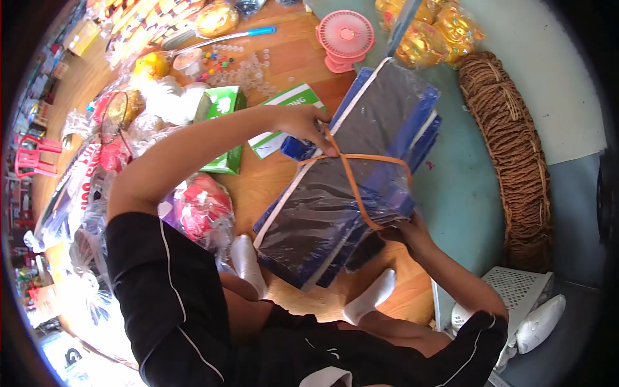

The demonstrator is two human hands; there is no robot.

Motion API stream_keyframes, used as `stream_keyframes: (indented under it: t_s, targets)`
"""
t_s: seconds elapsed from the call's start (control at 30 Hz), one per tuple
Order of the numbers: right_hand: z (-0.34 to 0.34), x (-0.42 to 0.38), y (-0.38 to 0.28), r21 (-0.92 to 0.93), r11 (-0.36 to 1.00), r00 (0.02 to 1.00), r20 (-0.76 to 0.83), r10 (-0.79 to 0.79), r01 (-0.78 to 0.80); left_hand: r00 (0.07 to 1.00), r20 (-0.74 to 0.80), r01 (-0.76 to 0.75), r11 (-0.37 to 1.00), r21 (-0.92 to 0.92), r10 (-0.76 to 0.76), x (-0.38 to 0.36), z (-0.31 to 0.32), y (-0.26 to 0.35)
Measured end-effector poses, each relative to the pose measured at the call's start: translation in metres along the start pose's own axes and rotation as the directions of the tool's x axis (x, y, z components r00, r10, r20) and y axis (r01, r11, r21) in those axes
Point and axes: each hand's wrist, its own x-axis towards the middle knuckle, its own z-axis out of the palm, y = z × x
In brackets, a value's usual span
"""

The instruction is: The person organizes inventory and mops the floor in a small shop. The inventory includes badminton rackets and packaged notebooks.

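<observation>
A bundle of flat dark grey and blue packages in clear plastic is held up in front of me, tilted, above the wooden floor. An orange band crosses over its middle. My left hand is at the upper left side of the bundle, its fingers closed on the orange band near the crossing. At the lower right edge, my right hand grips the bundle where the band wraps round; its fingertips are partly hidden beneath.
A pink fan stands beyond the bundle. To the right are a coil of brown rope and a white basket. Green boxes, bagged items and loose beads lie to the left. Gold ornaments are at the top.
</observation>
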Motion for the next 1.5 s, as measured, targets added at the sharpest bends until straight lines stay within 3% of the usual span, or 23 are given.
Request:
stream_keyframes:
  t_s: [0.2, 0.27, 0.3, 0.33, 0.37, 0.4, 0.47, 0.5, 0.57, 0.7, 0.73, 0.8, 0.87, 0.93, 1.0, 1.07, 1.13, 1.17, 1.33, 1.4, 1.43, 1.47, 1.5]
  targets:
    - [0.089, 0.059, 0.071, 0.089, 0.942, 0.912, 0.293, 0.287, -0.325, 0.999, -0.051, 0.005, 0.997, 0.076, -0.001, 0.005, -0.016, -0.084]
    - [0.109, 0.068, 0.1, -0.1, 0.928, 0.867, 0.332, 0.372, -0.36, 0.992, 0.129, -0.018, 0.989, 0.147, -0.001, 0.022, -0.019, -0.108]
    - [0.103, 0.076, 0.125, -0.114, 0.92, 0.86, 0.328, 0.392, -0.376, 0.998, 0.066, -0.026, 0.979, 0.202, 0.013, 0.022, -0.014, -0.108]
    - [0.094, 0.088, 0.153, -0.484, 0.875, 0.886, 0.395, 0.244, -0.025, 0.998, 0.065, -0.023, 0.982, 0.189, 0.011, 0.025, -0.014, -0.106]
    - [0.089, 0.093, 0.169, -0.714, 0.612, 0.848, 0.514, 0.129, 0.34, 0.993, 0.117, -0.057, 0.961, 0.271, 0.026, 0.031, -0.013, -0.103]
    - [0.087, 0.085, 0.158, -0.713, 0.623, 0.847, 0.511, 0.146, 0.322, 0.983, 0.182, -0.097, 0.934, 0.344, 0.035, 0.037, -0.007, -0.103]
    - [0.087, 0.06, 0.109, -0.847, 0.351, 0.86, 0.479, 0.178, 0.399, 0.967, 0.252, -0.111, 0.946, 0.305, 0.033, 0.047, 0.003, -0.1]
    - [0.085, 0.048, 0.106, -0.85, 0.364, 0.862, 0.469, 0.193, 0.381, 0.969, 0.247, -0.118, 0.894, 0.432, 0.009, 0.041, 0.004, -0.085]
    - [0.077, 0.026, 0.105, -0.887, -0.267, 0.848, 0.446, -0.287, 0.376, 0.983, 0.179, -0.123, 0.839, 0.53, 0.03, 0.037, 0.013, -0.083]
    - [0.02, 0.033, 0.151, -0.889, -0.253, 0.866, 0.44, -0.238, 0.382, 0.998, -0.02, -0.032, 0.815, 0.579, 0.053, 0.011, 0.017, -0.071]
    - [-0.003, 0.043, 0.166, -0.828, -0.251, 0.8, 0.554, -0.232, 0.501, 0.998, -0.029, -0.029, 0.814, 0.581, 0.056, 0.008, 0.02, -0.079]
    - [-0.025, 0.049, 0.164, -0.749, -0.244, 0.718, 0.661, -0.218, 0.616, 0.835, -0.385, 0.0, 0.699, 0.715, 0.394, -0.001, 0.033, -0.104]
    - [-0.027, 0.046, 0.122, -0.837, 0.305, 0.878, 0.365, -0.309, 0.455, 0.824, -0.421, 0.017, 0.726, 0.687, 0.379, -0.03, 0.04, -0.105]
    - [-0.014, 0.038, 0.082, -0.656, 0.61, 0.834, 0.053, -0.55, 0.444, 0.814, -0.448, 0.025, 0.748, 0.663, 0.37, -0.053, 0.049, -0.105]
    - [0.002, 0.031, 0.021, -0.687, 0.422, 0.68, 0.143, -0.719, 0.591, 0.905, -0.422, 0.117, 0.921, 0.371, 0.055, -0.067, 0.056, -0.104]
    - [0.02, 0.035, -0.02, -0.671, 0.399, 0.615, 0.109, -0.781, 0.625, 0.894, -0.446, 0.078, 0.966, 0.245, 0.041, -0.057, 0.061, -0.113]
    - [0.036, 0.06, -0.03, -0.64, 0.476, 0.607, -0.018, -0.794, 0.603, 0.859, -0.51, -0.009, 0.992, -0.123, -0.055, -0.037, 0.059, -0.109]
    - [0.039, 0.071, -0.034, -0.598, 0.546, 0.6, -0.131, -0.789, 0.587, 0.842, -0.504, 0.113, 0.976, -0.184, -0.193, -0.027, 0.054, -0.103]
    - [0.032, 0.122, 0.004, -0.68, 0.596, 0.424, -0.431, -0.796, 0.427, 0.802, -0.591, 0.252, 0.945, 0.208, -0.083, 0.0, 0.045, -0.097]
    - [0.03, 0.115, 0.017, -0.482, 0.76, 0.273, -0.734, -0.622, 0.436, 0.903, -0.388, 0.358, 0.824, 0.44, -0.185, -0.003, 0.038, -0.088]
    - [0.006, 0.134, 0.064, -0.289, 0.772, 0.285, -0.81, -0.513, 0.566, 0.909, -0.385, 0.337, 0.825, 0.453, -0.16, -0.004, 0.04, -0.083]
    - [-0.015, 0.147, 0.106, -0.087, 0.733, 0.318, -0.862, -0.396, 0.675, 0.911, -0.389, 0.329, 0.812, 0.483, -0.138, -0.006, 0.043, -0.078]
    - [-0.004, 0.135, 0.116, 0.269, 0.787, 0.54, -0.836, -0.096, 0.556, 0.913, -0.391, 0.322, 0.796, 0.512, -0.118, -0.009, 0.047, -0.074]
